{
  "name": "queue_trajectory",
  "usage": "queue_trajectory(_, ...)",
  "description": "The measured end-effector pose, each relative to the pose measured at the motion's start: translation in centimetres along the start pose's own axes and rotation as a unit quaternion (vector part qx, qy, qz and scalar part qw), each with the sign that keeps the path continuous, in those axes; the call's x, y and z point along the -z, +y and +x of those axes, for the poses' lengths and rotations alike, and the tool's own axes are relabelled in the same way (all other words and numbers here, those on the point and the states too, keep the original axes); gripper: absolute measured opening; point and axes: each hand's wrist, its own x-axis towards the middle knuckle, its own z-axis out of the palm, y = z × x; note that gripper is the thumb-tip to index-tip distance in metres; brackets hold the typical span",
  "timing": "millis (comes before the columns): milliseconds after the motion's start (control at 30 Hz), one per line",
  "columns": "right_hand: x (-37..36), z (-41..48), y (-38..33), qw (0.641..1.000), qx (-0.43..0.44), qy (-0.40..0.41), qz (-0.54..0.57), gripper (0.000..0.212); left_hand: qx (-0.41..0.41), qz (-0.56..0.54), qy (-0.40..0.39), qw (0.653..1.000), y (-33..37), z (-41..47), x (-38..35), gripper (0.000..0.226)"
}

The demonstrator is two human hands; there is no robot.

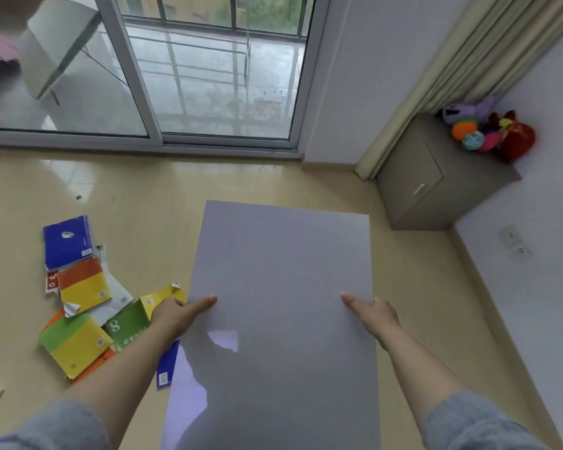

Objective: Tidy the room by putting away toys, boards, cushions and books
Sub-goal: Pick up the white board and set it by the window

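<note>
Pale-lilac glossy rectangular board (280,280), held out in front of you between both hands, its long sides running away toward the sliding glass door (208,76). Your left hand (176,315) grips the left edge and your right hand (376,311) the right edge, at matching points along the sheet. Each thumb lies flat on the top face, and the fingers are hidden beneath. The near end drops below the frame, so whether it leans on you cannot be told.

Just left of your left hand, and partly beneath it, brightly coloured softcover books (78,297) lie scattered on the beige tiled floor (143,206). Ahead and to the right of your right hand stands a low grey cabinet (413,177) with bright plush toys (488,131) heaped on top.

The step in hand looks like carrying the board to where it is kept. Keep both grips level so the wide sheet neither twists nor sags, and hold it by the edges rather than pressing the middle. The sheet hides the floor under it, so step clear of the books on your left. If you turn toward the wall on your right, swing the far corner wide of the cabinet and the cream pleated curtain (436,76).
</note>
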Motion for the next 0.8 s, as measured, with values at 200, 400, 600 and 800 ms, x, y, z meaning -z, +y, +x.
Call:
queue_trajectory(200,-0.5,4.9,-9.1,0.999,0.036,0.002,-0.011,0.067,-0.002,-0.014,0.028,1.000,5.6,5.4,3.2,0.068)
queue_trajectory(400,-1.2,11.4,-17.4,0.997,0.064,-0.016,-0.035,0.064,-0.001,-0.019,0.061,0.998,10.9,11.2,4.4,0.062)
queue_trajectory(600,-2.7,19.6,-27.4,0.993,0.087,-0.060,-0.054,0.075,0.017,-0.050,0.118,0.992,16.4,18.3,6.0,0.062)
queue_trajectory(800,-4.9,28.1,-37.7,0.979,0.127,-0.122,-0.099,0.087,0.075,-0.086,0.180,0.977,20.9,23.9,7.4,0.054)
